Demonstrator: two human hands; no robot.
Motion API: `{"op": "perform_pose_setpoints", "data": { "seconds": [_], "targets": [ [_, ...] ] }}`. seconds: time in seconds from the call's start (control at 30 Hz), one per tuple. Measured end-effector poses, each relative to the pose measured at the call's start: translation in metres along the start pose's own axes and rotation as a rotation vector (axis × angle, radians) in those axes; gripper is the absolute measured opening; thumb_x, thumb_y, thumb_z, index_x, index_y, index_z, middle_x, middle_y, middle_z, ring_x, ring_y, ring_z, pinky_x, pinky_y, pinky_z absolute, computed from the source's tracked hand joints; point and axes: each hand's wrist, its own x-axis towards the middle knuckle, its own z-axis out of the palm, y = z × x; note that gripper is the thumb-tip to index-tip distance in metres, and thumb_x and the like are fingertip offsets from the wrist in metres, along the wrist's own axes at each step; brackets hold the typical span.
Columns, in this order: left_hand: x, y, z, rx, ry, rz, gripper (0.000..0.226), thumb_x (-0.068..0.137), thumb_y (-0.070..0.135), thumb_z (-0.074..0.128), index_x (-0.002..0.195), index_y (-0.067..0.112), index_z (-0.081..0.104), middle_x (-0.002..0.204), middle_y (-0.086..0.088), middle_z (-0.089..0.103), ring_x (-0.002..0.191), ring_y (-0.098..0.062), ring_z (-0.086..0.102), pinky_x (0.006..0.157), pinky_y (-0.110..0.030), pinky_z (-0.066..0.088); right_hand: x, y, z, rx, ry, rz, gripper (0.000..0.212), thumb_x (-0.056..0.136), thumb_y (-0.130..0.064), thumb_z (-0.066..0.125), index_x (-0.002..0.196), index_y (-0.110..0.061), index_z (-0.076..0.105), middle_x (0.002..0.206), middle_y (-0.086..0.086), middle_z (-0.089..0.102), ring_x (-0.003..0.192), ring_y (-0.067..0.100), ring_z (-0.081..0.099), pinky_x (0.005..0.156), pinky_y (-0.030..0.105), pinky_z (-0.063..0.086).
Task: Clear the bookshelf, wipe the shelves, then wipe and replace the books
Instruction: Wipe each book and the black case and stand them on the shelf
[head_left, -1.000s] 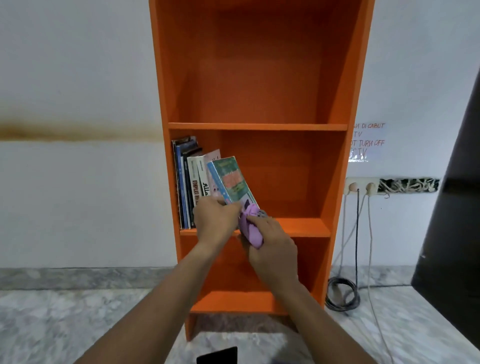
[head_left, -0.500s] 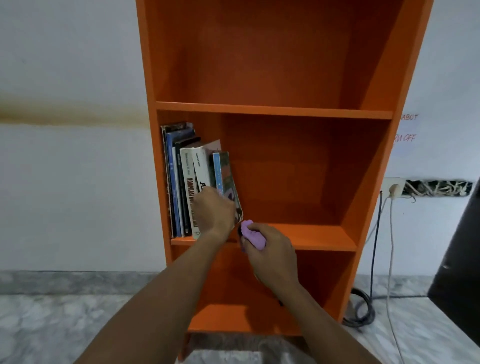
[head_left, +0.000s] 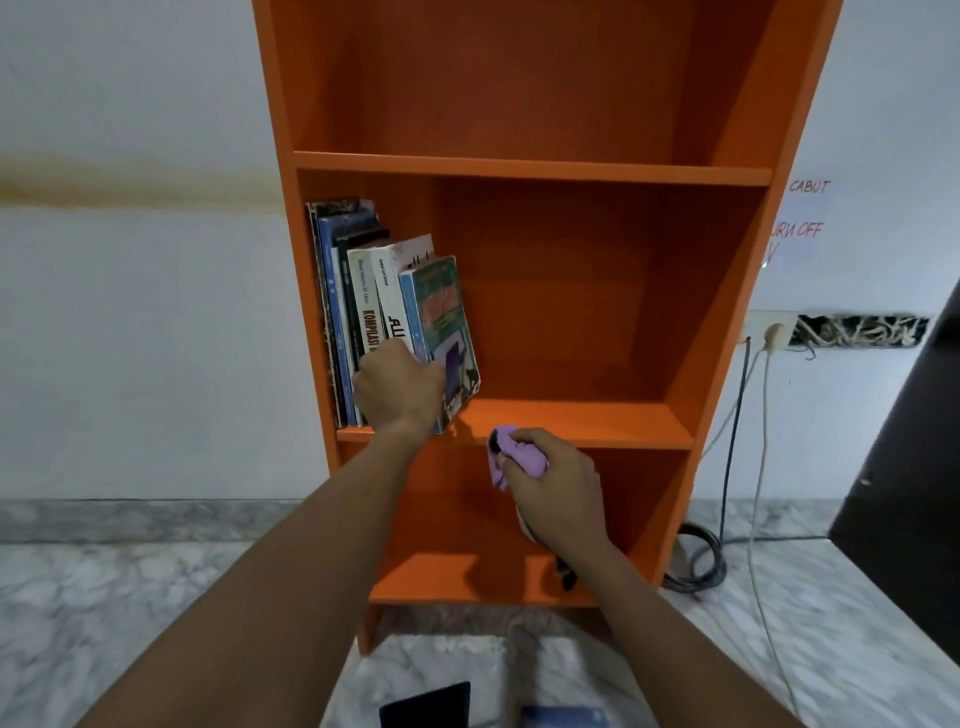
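An orange bookshelf (head_left: 519, 169) stands against a pale wall (head_left: 130, 338) on a marbled floor (head_left: 104, 597). To its right, cables (head_left: 730, 441) hang from a wall socket (head_left: 769, 332) and coil on the floor, near a dark panel (head_left: 909, 467) cut off by the frame edge. A handwritten notice (head_left: 805, 228) is partly hidden behind the bookshelf's side; only fragments such as "CABUT" and "OFF" can be read. At the bottom edge, a dark flat object (head_left: 426, 706) and a blue item (head_left: 563, 717) are cropped and hard to identify.

A row of books (head_left: 343, 312) stands at the left end of the middle shelf. The left hand (head_left: 397, 387) covers their lower spines, its grip closed round the outermost one, a blue-spined green book (head_left: 441, 322) that tilts slightly against its neighbours. The right hand (head_left: 558, 488), just below that shelf's front edge, has its grip closed round a bunched purple cloth (head_left: 511, 452).
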Motion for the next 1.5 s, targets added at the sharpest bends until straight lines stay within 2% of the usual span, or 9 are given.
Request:
{"op": "perform_pose_setpoints", "data": {
  "seconds": [0.23, 0.43, 0.67, 0.9, 1.0, 1.13, 1.27, 1.43, 1.5],
  "targets": [
    [-0.019, -0.003, -0.008, 0.019, -0.022, 0.025, 0.02, 0.081, 0.026, 0.076, 0.075, 0.012, 0.063, 0.072, -0.003, 0.063, 0.069, -0.023, 0.064, 0.053, -0.029, 0.048, -0.015, 0.006, -0.018, 0.033, 0.017, 0.015, 0.012, 0.096, -0.044, 0.063, 0.106, -0.039, 0.067, 0.085, -0.008, 0.069, 0.065, 0.013, 0.057, 0.055, 0.043, 0.042],
    [-0.114, -0.043, 0.014, 0.012, -0.304, 0.02, 0.017, 0.076, 0.032, 0.063, 0.068, 0.018, 0.059, 0.069, -0.001, 0.064, 0.067, -0.029, 0.062, 0.065, -0.035, 0.054, -0.051, 0.028, -0.031, 0.128, 0.066, 0.193, 0.027, 0.1, -0.041, 0.063, 0.124, -0.029, 0.066, 0.101, -0.012, 0.066, 0.086, 0.01, 0.062, 0.067, 0.032, 0.047],
    [-0.298, -0.144, 0.082, 0.081, -0.948, -0.205, 0.042, 0.091, 0.023, 0.063, 0.059, 0.015, 0.036, 0.054, -0.004, 0.036, 0.047, -0.021, 0.032, 0.051, -0.028, 0.027, -0.16, 0.146, -0.007, 0.411, 0.071, 0.934, 0.037, 0.091, -0.048, 0.062, 0.075, -0.015, 0.061, 0.071, 0.009, 0.058, 0.067, 0.029, 0.057, 0.067, 0.043, 0.048],
    [-0.405, -0.202, 0.137, 0.263, -1.087, -0.463, 0.022, 0.09, 0.032, 0.071, 0.093, 0.014, 0.06, 0.119, -0.016, 0.064, 0.116, -0.034, 0.062, 0.09, -0.033, 0.05, -0.268, 0.245, 0.019, 0.662, 0.048, 1.325, 0.026, 0.063, -0.031, 0.068, 0.078, -0.009, 0.069, 0.078, 0.018, 0.066, 0.065, 0.03, 0.06, 0.061, 0.037, 0.044],
    [-0.425, -0.204, 0.153, 0.31, -0.988, -0.55, 0.056, 0.072, 0.027, 0.085, 0.112, 0.008, 0.051, 0.124, -0.019, 0.053, 0.117, -0.04, 0.055, 0.093, -0.04, 0.048, -0.281, 0.248, 0.023, 0.533, 0.073, 1.27, 0.009, 0.079, -0.016, 0.074, 0.074, -0.011, 0.068, 0.064, 0.014, 0.063, 0.059, 0.025, 0.059, 0.055, 0.03, 0.042],
    [-0.432, -0.203, 0.173, 0.355, -0.9, -0.662, 0.059, 0.079, 0.021, 0.074, 0.128, 0.003, 0.044, 0.128, -0.022, 0.056, 0.12, -0.042, 0.056, 0.097, -0.042, 0.046, -0.289, 0.261, 0.04, 0.524, 0.083, 1.27, 0.039, 0.056, -0.03, 0.076, 0.088, -0.008, 0.072, 0.074, 0.011, 0.069, 0.068, 0.026, 0.067, 0.062, 0.033, 0.046],
    [-0.42, -0.213, 0.178, 0.236, -1.018, -0.752, 0.055, 0.055, 0.034, 0.085, 0.101, 0.009, 0.069, 0.103, -0.012, 0.072, 0.097, -0.031, 0.069, 0.091, -0.045, 0.057, -0.29, 0.261, 0.03, 0.429, 0.027, 1.257, 0.053, 0.065, -0.024, 0.07, 0.116, -0.012, 0.066, 0.099, 0.009, 0.072, 0.088, 0.029, 0.071, 0.065, 0.027, 0.046],
    [-0.396, -0.209, 0.157, -0.271, -1.138, -0.865, 0.021, 0.094, 0.0, 0.061, 0.114, 0.004, 0.065, 0.106, -0.019, 0.072, 0.086, -0.03, 0.068, 0.07, -0.035, 0.055, -0.28, 0.231, 0.012, 0.289, -0.02, 0.916, 0.043, 0.092, -0.011, 0.069, 0.134, -0.013, 0.058, 0.125, 0.002, 0.064, 0.109, 0.014, 0.059, 0.08, 0.001, 0.04],
    [-0.377, -0.193, 0.135, -0.386, -1.211, -0.84, 0.023, 0.098, -0.002, 0.051, 0.115, 0.003, 0.065, 0.105, -0.026, 0.071, 0.084, -0.032, 0.066, 0.074, -0.041, 0.052, -0.276, 0.206, 0.017, 0.294, -0.148, 0.706, 0.051, 0.097, -0.026, 0.061, 0.146, -0.016, 0.051, 0.141, 0.003, 0.058, 0.124, 0.015, 0.056, 0.103, 0.014, 0.042]
  ]
}}
